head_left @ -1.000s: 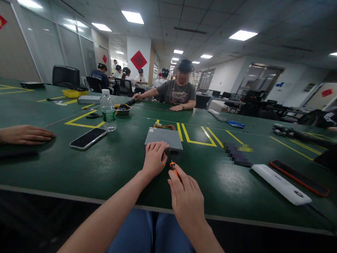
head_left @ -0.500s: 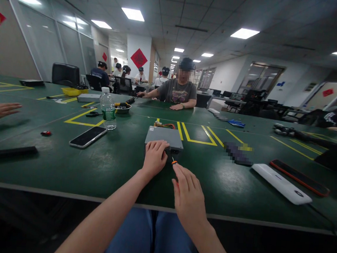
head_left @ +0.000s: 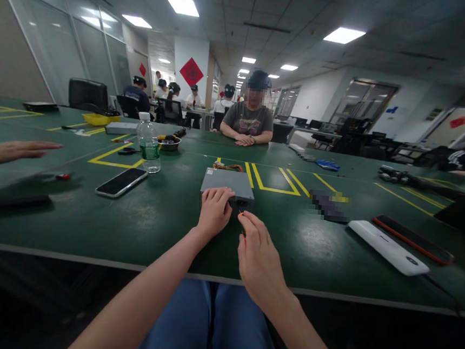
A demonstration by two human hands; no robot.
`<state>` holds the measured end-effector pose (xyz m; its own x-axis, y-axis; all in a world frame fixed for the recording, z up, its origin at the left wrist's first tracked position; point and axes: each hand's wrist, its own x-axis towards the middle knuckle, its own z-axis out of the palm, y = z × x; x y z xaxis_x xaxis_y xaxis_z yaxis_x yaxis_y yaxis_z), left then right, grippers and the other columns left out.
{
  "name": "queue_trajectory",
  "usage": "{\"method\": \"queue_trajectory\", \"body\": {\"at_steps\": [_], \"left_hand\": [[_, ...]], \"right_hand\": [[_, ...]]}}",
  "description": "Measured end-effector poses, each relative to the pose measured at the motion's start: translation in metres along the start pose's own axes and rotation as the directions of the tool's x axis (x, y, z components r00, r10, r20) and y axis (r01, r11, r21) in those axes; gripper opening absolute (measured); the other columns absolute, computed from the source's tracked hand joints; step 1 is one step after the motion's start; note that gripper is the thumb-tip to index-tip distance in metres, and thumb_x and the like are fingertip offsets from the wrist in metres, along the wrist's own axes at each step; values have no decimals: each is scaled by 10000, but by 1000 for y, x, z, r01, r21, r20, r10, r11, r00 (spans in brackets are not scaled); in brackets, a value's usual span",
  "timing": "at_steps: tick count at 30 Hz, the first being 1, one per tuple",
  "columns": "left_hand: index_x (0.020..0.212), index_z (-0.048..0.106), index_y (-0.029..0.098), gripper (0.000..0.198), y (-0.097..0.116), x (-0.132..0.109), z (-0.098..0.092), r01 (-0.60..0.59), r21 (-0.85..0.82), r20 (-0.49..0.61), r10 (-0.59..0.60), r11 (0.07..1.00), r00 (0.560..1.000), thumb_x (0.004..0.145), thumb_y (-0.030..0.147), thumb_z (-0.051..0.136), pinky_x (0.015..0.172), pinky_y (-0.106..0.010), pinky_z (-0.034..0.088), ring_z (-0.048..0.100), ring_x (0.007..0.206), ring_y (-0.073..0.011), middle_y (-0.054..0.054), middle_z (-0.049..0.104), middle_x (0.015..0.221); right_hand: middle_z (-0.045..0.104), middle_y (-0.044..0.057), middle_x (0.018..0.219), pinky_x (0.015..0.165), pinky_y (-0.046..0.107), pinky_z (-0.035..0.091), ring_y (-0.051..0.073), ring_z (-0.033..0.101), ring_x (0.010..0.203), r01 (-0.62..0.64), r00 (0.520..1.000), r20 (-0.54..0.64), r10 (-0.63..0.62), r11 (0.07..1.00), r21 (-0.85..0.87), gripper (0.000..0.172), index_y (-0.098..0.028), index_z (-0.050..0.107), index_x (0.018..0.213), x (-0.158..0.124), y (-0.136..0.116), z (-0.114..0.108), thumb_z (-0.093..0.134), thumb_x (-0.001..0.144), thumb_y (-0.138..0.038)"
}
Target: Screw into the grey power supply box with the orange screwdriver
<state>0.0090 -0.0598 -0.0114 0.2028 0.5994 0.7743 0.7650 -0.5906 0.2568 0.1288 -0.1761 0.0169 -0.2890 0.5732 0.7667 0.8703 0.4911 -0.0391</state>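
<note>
A grey metal computer power supply lies on the green table in front of me, its bundle of coloured cables at the far side. My left hand is closed over its near left edge and steadies it. Between the fingers of my right hand is a small screwdriver with an orange and black handle. Its tip points at the near face of the power supply, by the socket; whether it touches a screw I cannot tell. Most of the handle is hidden by my fingers.
Left of me are a phone, a water bottle and a metal bowl. Another person's hand reaches in from the left. On the right lie a white device and an orange-edged case. A person sits opposite.
My right hand has moved slightly up with the screwdriver, closer to the power supply. The other person's hand at left has come further in. The person opposite has brought both hands together.
</note>
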Motion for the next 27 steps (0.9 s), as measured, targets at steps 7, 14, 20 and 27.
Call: {"method": "queue_trajectory", "body": {"at_steps": [7,14,20,27], "left_hand": [[1017,533,242,314,-2,0,0,-2,9,5,2,1000,1000,745,93,480,926,-365,313,484,1068,-189,-11,599,1106],[1026,531,247,315,-1,0,0,9,1,9,-9,1000,1000,754,98,472,932,-367,307,482,1070,-188,-10,593,1116],[1017,542,244,305,-1,0,0,12,11,9,-12,1000,1000,751,108,480,928,-365,316,485,1058,-190,-14,602,1104],[1020,540,242,305,-2,0,1,5,15,2,-5,1000,1000,755,107,472,936,-365,310,479,1072,-189,-13,599,1115]], "right_hand": [[641,39,824,528,221,408,122,582,602,-30,986,-167,-10,971,-237,155,-183,542,975,12,19,5,469,881,-283],[488,192,1237,827,366,449,235,497,1111,10,992,-122,-19,997,-76,306,-106,410,1176,3,20,4,373,879,-168],[627,125,1053,739,279,463,174,608,900,148,967,-189,-172,980,-135,201,-166,517,1045,-8,11,16,514,844,-161],[645,103,965,690,276,451,163,608,824,109,947,-290,-139,987,-116,162,-175,536,981,-2,13,21,565,829,-222]]}}
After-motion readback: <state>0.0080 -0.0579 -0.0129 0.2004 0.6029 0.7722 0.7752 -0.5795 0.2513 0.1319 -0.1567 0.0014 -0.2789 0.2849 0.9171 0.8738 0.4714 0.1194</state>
